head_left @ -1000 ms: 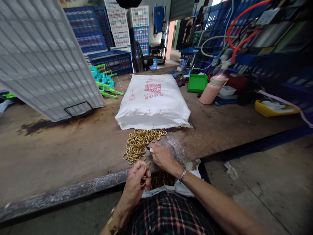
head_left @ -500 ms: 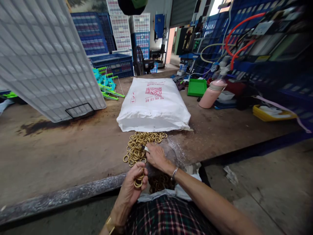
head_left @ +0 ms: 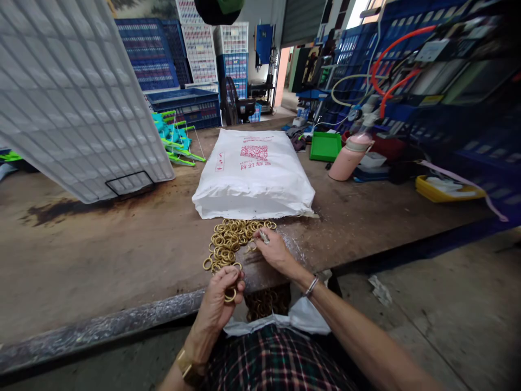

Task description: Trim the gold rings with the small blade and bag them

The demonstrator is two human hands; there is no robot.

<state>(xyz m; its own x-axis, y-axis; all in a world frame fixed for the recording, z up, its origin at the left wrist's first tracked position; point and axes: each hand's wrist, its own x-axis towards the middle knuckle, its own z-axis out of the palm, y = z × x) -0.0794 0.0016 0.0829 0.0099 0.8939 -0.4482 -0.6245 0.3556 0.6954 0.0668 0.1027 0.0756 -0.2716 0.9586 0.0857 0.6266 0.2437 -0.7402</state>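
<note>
Gripping rings in left hand, tool in right hand, by table's near edge.
Bag below edge: rings inside. Sack: red QR code.

From here I'd call this a workshop: stacked plastic crates line the back, and a roller shutter hangs by the doorway. I also see orange air hoses and a stained, worn desk.

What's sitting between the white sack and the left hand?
A pile of gold-coloured rings lies between the white sack and the left hand, as the head view shows.
</note>
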